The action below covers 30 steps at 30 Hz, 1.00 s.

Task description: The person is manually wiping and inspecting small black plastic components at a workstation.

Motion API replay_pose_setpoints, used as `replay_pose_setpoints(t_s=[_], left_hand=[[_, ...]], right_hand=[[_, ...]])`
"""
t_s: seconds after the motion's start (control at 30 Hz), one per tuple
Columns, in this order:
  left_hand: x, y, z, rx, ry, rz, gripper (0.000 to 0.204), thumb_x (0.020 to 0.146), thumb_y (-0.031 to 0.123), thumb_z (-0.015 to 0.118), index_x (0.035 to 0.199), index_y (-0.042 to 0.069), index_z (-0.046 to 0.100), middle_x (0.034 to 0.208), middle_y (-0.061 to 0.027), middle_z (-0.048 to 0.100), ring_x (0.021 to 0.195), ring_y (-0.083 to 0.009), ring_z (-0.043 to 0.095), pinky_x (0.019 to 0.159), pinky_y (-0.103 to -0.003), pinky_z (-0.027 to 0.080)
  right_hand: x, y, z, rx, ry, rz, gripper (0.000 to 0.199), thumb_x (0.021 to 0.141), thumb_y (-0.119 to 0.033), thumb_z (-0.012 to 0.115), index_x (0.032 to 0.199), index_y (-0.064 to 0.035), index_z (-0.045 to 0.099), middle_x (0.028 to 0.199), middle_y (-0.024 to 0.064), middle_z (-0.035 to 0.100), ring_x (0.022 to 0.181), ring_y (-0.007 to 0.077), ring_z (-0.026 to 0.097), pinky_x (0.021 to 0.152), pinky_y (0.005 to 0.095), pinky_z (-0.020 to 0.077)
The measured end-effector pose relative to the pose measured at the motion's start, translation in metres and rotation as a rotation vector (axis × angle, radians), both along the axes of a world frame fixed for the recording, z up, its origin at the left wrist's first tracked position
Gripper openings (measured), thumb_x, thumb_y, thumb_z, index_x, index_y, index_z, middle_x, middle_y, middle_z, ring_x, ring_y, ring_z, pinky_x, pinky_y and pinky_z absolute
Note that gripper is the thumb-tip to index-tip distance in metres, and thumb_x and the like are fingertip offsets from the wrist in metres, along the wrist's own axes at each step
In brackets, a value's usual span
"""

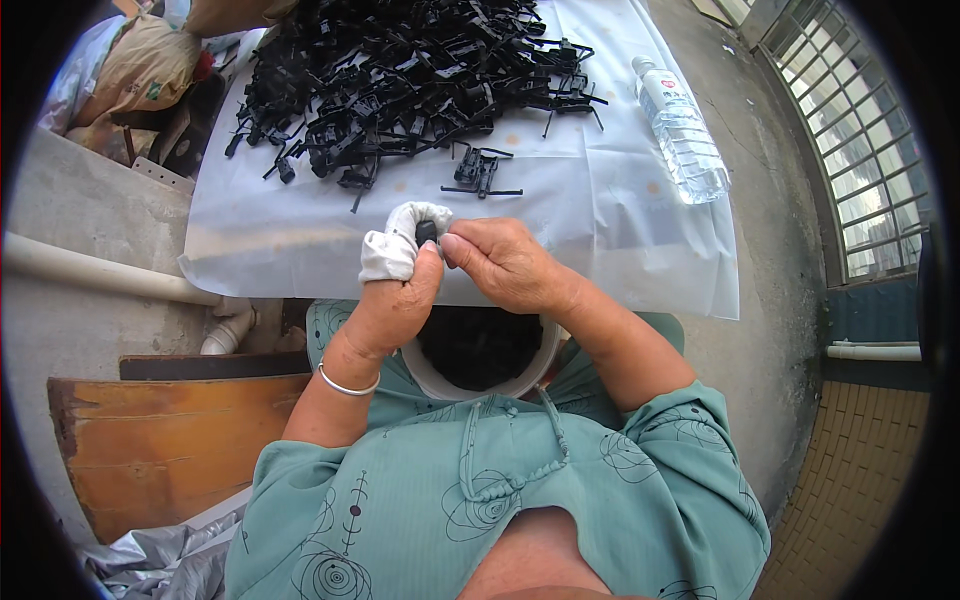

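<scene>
My left hand (403,290) has a white cloth (388,256) wrapped about its fingers and grips a small black plastic part (427,232) between thumb and cloth. From the right, my right hand (508,262) meets it with thumb and forefinger pinched at the part's edge; whatever lies in that pinch is too small to make out. Both hands are above the near edge of the table. Just beyond them lies a single black plastic frame with thin bars (482,172). Farther back spreads a big heap of similar black plastic pieces (410,80).
A white bucket (548,357) with dark contents stands below my hands, between my knees. Translucent plastic sheeting (640,250) covers the table. A clear water bottle (682,135) lies at its right side. Sacks (150,65), a pipe (110,268) and a wooden board (180,430) are at left.
</scene>
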<state>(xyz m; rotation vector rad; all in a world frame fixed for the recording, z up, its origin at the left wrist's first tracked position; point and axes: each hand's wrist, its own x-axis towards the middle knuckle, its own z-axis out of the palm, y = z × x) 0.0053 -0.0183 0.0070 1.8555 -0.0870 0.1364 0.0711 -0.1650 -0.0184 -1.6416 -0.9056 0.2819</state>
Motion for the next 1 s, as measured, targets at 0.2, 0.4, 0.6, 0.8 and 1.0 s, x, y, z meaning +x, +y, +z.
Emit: replay_pose_setpoints(t_s=[0.2,0.4,0.6,0.8,1.0], left_hand=[[-0.002,-0.008,-0.010,0.260,-0.183,0.043,0.020,0.080,0.002,0.042,0.100,-0.002,0.045,0.081,-0.0167,0.055,0.071,-0.0318,0.055,0.066,-0.034,0.045],[-0.009,0.001,0.005,0.536,-0.209,-0.062,0.025,0.080,0.007,0.051,0.105,0.001,0.052,0.089,-0.0183,0.058,0.081,-0.0346,0.056,0.072,-0.036,0.046],[0.000,0.000,-0.001,0.446,-0.338,0.152,0.026,0.077,0.005,0.062,0.103,0.000,0.059,0.096,-0.0167,0.060,0.085,-0.0313,0.058,0.076,-0.035,0.047],[0.023,-0.007,-0.005,0.649,-0.436,0.184,0.026,0.081,0.007,0.059,0.106,-0.001,0.056,0.088,-0.0145,0.061,0.070,-0.0241,0.059,0.065,-0.030,0.049],[0.014,-0.009,-0.001,-0.100,0.064,0.018,0.022,0.089,0.009,0.049,0.108,-0.001,0.054,0.076,-0.0042,0.060,0.054,-0.0064,0.052,0.047,-0.021,0.043]], right_hand=[[-0.008,0.005,-0.004,0.018,0.186,0.003,0.024,0.091,-0.017,0.046,0.075,0.0000,0.054,0.062,0.0086,0.051,0.057,0.0153,0.045,0.057,0.0288,0.0407],[0.010,-0.026,0.017,-0.309,-0.160,-0.110,0.020,0.086,-0.019,0.053,0.077,-0.0015,0.055,0.066,0.0114,0.056,0.056,0.0218,0.053,0.054,0.0339,0.0429],[0.024,-0.036,0.004,-0.568,-0.630,-0.453,0.013,0.081,-0.016,0.057,0.078,-0.0049,0.052,0.067,0.0102,0.055,0.061,0.0294,0.058,0.052,0.0390,0.0454],[-0.001,-0.026,0.014,-0.386,-0.806,-0.237,0.008,0.078,-0.011,0.057,0.075,-0.0076,0.051,0.063,0.0073,0.048,0.056,0.0264,0.055,0.048,0.0364,0.0441],[0.003,-0.014,0.010,0.013,-0.336,-0.320,0.011,0.079,-0.011,0.063,0.074,-0.0045,0.056,0.062,0.0050,0.052,0.049,0.0144,0.048,0.046,0.0288,0.0400]])
